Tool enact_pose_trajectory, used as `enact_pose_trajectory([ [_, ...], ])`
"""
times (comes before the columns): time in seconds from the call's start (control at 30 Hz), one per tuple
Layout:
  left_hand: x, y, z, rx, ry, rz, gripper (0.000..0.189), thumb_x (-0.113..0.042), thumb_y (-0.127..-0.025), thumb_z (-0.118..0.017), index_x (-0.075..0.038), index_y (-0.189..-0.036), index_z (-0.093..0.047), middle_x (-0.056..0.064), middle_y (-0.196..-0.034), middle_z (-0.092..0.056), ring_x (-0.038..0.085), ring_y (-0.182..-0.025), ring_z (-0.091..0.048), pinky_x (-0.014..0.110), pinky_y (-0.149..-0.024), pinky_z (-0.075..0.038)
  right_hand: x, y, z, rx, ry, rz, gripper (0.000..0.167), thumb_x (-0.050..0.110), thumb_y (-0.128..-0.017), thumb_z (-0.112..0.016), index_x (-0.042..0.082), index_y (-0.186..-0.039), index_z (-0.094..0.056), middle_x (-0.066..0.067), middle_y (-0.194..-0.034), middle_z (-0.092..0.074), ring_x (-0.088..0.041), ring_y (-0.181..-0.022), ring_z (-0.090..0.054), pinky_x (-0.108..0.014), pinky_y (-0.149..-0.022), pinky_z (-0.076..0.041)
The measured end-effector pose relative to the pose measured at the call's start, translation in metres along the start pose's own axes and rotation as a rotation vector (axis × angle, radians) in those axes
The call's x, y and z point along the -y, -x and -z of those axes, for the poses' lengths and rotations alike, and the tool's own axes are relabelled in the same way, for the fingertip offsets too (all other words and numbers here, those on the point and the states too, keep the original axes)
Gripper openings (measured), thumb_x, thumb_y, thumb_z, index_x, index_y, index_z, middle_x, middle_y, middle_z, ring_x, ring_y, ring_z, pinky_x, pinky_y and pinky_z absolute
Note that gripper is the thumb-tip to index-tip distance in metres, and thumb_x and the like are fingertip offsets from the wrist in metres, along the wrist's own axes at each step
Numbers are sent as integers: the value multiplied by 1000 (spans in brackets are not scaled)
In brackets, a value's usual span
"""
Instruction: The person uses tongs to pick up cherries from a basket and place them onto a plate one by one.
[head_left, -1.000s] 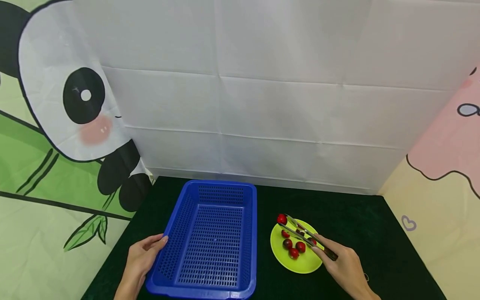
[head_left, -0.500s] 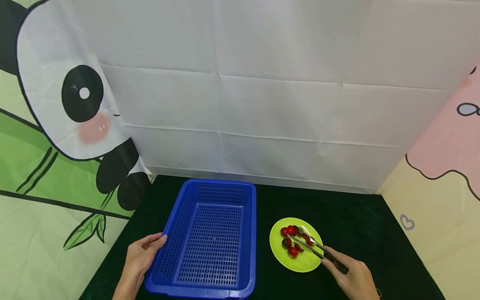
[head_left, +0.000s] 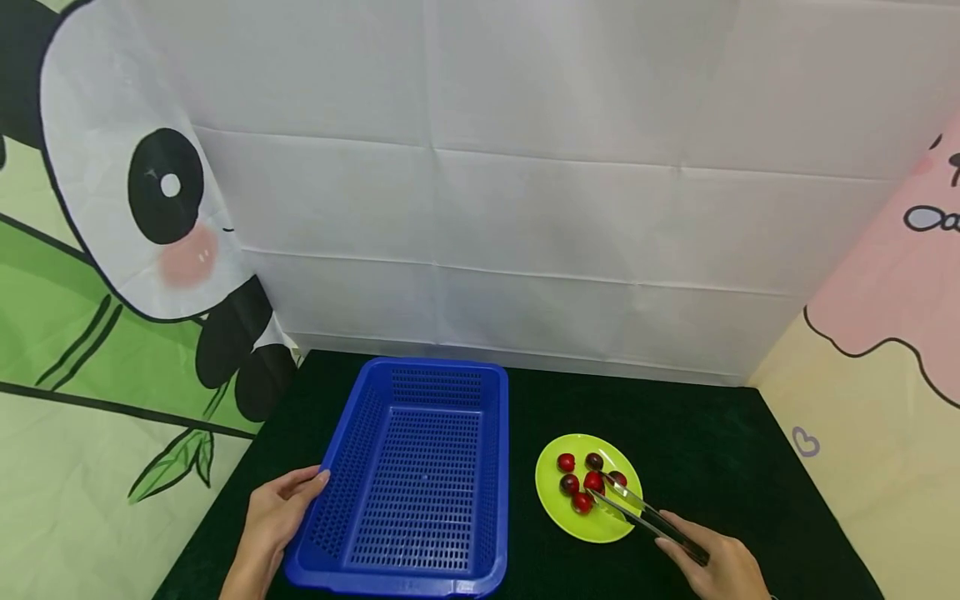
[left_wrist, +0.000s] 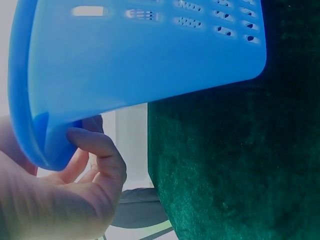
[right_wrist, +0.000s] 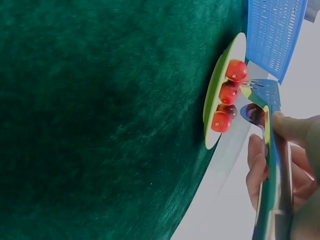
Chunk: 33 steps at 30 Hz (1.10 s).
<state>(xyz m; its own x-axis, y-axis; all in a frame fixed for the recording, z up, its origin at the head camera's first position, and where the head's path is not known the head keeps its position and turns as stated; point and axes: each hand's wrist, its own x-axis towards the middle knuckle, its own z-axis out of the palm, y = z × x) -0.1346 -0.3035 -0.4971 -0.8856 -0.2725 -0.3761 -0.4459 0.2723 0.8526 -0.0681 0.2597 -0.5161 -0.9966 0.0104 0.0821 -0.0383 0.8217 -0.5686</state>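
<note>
A blue perforated basket stands on the dark green cloth. My left hand holds its near left rim, with the fingers curled under the rim in the left wrist view. Right of the basket sits a lime-green plate with several small red and dark fruits. My right hand grips metal tongs. The tong tips reach a red fruit in the middle of the plate. I cannot tell whether they pinch it. The right wrist view shows the tongs beside the fruits.
A white sheet hangs behind the table. A panda backdrop hangs on the left and a pink-and-cream one on the right. Dark green cloth lies bare behind and right of the plate.
A second ago the tongs held a red fruit above the plate's far edge. That fruit now lies on the plate, and my right hand has drawn back toward me. The left hand stayed.
</note>
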Motion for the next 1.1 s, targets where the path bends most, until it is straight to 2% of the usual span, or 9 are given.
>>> enact_pose_trajectory([
  [0.2,1,-1,0,0,-5,9,71,-46,-96,-71,6,-142,-54,24,-125,-67,21,-101,-68,37,-80,-57,-7,1,4,98,6,-68,42,24,-91,-80,13,-130,-72,8,-69,-51,-5,-53,-43,-22,-53,-38],
  [0.47,1,0,0,-5,-10,6,72,-48,-97,-70,6,-142,-54,26,-128,-65,21,-101,-67,37,-80,-57,-16,-2,15,182,7,48,43,28,-93,-77,7,-130,-70,11,-68,-49,-1,-54,-42,-22,-52,-39],
  [0.8,0,1,0,9,-1,3,72,-46,-97,-71,6,-143,-53,24,-125,-67,18,-97,-68,35,-77,-58,-11,-15,27,297,24,101,44,29,-94,-75,2,-129,-70,10,-72,-52,-1,-58,-44,-23,-54,-38],
  [0.93,1,2,1,8,-3,2,72,-46,-97,-70,6,-143,-53,26,-128,-66,21,-100,-68,36,-79,-58,-6,-22,30,316,64,137,42,30,-95,-75,3,-127,-71,11,-75,-55,-1,-59,-44,-24,-54,-39],
  [1.1,0,2,0,-2,-6,3,72,-46,-97,-70,6,-142,-54,27,-129,-64,25,-105,-67,39,-83,-58,2,-28,32,322,108,166,39,28,-94,-75,5,-126,-72,14,-71,-51,0,-58,-43,-23,-53,-38],
])
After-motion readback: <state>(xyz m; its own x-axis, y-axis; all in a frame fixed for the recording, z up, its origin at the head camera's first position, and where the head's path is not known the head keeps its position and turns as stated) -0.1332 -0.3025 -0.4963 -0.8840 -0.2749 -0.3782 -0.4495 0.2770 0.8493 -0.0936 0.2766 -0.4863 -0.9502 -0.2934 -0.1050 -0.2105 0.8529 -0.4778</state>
